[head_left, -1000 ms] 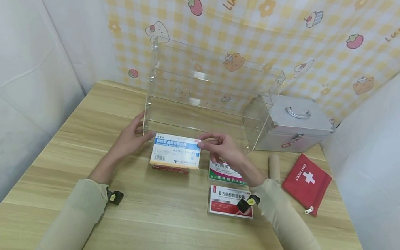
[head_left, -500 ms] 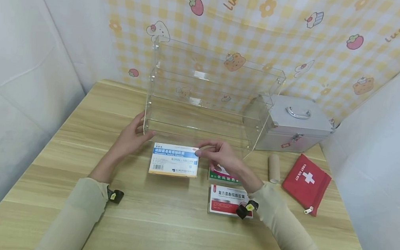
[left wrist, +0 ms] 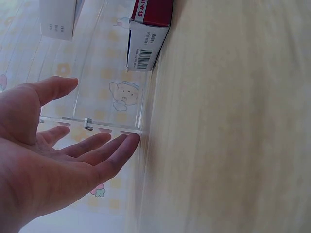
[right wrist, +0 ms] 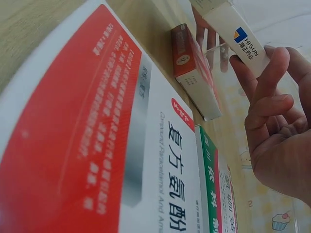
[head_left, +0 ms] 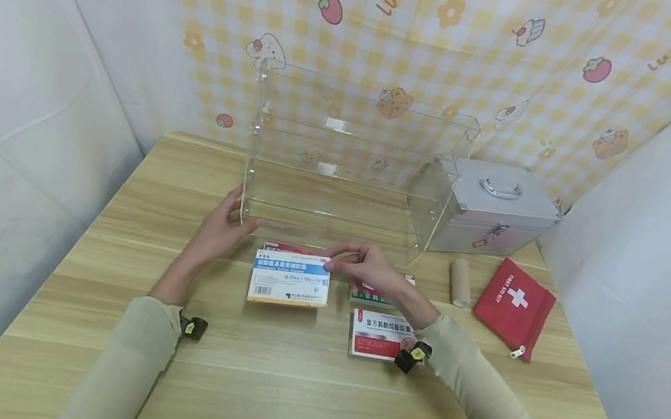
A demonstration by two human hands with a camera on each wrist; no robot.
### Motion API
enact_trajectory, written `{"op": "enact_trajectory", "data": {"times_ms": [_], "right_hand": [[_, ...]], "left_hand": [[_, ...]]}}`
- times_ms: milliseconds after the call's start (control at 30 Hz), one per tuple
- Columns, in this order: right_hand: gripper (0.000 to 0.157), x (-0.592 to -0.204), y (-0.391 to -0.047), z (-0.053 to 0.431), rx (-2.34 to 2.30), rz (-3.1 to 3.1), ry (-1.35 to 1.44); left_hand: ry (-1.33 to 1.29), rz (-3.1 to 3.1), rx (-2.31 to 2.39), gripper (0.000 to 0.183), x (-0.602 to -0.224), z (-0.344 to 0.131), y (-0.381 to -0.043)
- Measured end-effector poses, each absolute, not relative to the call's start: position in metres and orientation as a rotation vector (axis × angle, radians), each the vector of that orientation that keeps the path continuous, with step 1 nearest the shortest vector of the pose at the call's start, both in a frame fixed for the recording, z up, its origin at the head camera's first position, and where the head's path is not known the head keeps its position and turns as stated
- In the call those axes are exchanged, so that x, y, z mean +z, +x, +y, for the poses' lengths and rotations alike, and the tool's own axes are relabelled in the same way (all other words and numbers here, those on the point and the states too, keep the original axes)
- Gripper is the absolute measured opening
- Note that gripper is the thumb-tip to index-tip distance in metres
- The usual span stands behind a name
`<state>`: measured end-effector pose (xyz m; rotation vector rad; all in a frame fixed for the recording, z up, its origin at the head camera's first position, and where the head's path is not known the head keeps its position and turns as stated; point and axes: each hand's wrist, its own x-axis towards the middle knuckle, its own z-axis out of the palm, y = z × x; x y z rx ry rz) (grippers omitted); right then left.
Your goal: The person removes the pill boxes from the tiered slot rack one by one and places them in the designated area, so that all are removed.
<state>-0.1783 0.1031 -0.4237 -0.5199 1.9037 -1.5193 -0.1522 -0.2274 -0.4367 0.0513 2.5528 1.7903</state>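
Observation:
My right hand (head_left: 369,269) pinches the right end of a blue-and-white medicine box (head_left: 288,282), holding it raised and tilted in front of the acrylic rack (head_left: 335,215). In the right wrist view, its white end (right wrist: 245,46) shows between the thumb and fingers. Behind and below it, mostly covered in the head view, a red-and-white medicine box (left wrist: 149,39) lies on the table. At the rack's lower left corner is my left hand (head_left: 213,235). In the left wrist view, its extended fingers (left wrist: 109,158) touch the side panel, with the thumb apart.
A green-and-white medicine box (head_left: 372,298) lies partly under my right hand, and another red-and-white box (head_left: 381,333) lies nearer. To the right are a cardboard tube (head_left: 459,282), a red first aid pouch (head_left: 513,305) and a silver case (head_left: 502,217) beside the rack.
My right hand has drawn the blue-and-white box slightly toward me and away from the rack. The red-and-white box now shows behind its top edge. My left hand stays at the rack.

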Motion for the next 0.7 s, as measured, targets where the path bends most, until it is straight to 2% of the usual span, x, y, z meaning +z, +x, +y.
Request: {"op": "enact_trajectory", "data": {"times_ms": [700], "right_hand": [[0.033, -0.430, -0.167, 0.104, -1.437, 1.904, -0.557]], "left_hand": [[0.052, 2.593, 1.757, 0.080, -0.440, -0.227, -0.154]]}}
